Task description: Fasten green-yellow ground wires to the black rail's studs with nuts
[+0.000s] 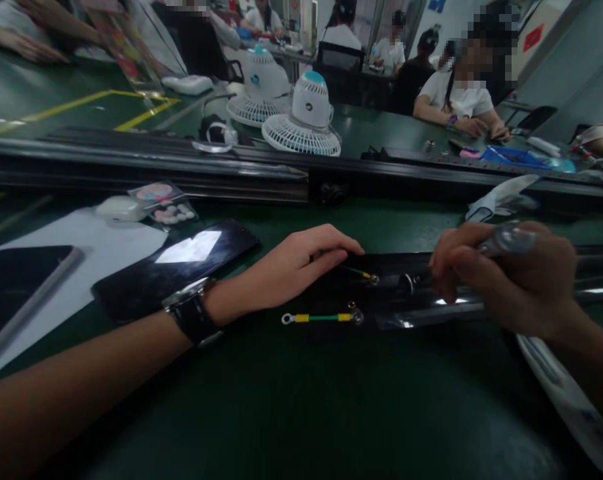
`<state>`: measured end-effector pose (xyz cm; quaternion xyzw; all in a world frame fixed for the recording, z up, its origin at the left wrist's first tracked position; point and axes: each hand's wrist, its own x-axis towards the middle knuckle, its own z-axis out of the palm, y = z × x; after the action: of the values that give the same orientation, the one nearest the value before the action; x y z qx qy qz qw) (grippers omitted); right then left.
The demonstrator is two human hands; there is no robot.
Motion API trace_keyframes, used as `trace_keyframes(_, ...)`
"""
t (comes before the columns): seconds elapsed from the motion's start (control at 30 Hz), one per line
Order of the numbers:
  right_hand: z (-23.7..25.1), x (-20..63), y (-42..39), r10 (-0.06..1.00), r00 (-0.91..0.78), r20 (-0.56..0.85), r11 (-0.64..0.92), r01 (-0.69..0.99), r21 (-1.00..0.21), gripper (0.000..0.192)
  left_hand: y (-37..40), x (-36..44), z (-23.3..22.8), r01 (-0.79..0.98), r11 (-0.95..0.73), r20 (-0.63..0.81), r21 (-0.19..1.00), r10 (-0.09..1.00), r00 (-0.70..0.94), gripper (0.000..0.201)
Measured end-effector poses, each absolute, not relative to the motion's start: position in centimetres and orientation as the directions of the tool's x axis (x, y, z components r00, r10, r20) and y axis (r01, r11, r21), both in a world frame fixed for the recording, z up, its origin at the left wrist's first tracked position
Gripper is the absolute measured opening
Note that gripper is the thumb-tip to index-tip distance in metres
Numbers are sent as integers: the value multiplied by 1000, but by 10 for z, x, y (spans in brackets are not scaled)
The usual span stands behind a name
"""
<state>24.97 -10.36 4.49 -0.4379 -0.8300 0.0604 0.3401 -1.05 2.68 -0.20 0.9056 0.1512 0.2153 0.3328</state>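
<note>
1. Left hand [294,267] lies flat on the table [301,413], fingers loosely open, fingertips pinning a green-yellow wire [357,272] whose ring end meets the black part [431,287].
2. Right hand [511,280] is closed round a silvery tool [506,239], tip aimed at a screw point [407,283] on the black part.
3. Progress, judged: one wire is held in place at its fixing spot, fastening looks under way, not finished. A second green-yellow wire [321,318] lies loose just below, one end by the part, not yet seen to.
4. Containers: small clear bag [164,203] at far left holds pale round pieces; a blue tray [521,157] across the rail, contents too blurred to tell.
5. Beyond: dark phone [181,267], white sheet [81,247], two white fans [301,117], seated people opposite.
</note>
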Motion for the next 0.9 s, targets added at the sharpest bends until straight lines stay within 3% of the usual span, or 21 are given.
trace_keyframes(0.03,49,250,-100,783,-441,439,617,639,-459,19,29,-8,1,131,-757,271,640,382,884,27)
trace_keyframes(0.13,54,249,-91,733,-583,350,677,579,-453,19,35,1,12,114,-864,188,490,233,954,24)
trace_keyframes(0.23,49,246,-87,726,-603,330,683,582,-441,19,38,14,19,100,-945,89,310,133,987,22)
trace_keyframes(0.33,42,245,-85,738,-600,310,667,580,-468,21,40,26,21,64,-974,63,217,79,995,22)
trace_keyframes(0.43,40,245,-86,740,-601,301,664,582,-469,26,42,36,19,39,-975,41,221,49,998,21)
trace_keyframes(0.7,39,241,-88,743,-610,277,654,570,-498,27,47,44,5,40,-913,40,407,62,997,9)
trace_keyframes(0.9,35,241,-95,765,-609,209,624,622,-473,30,48,42,6,34,-913,7,406,41,999,4)
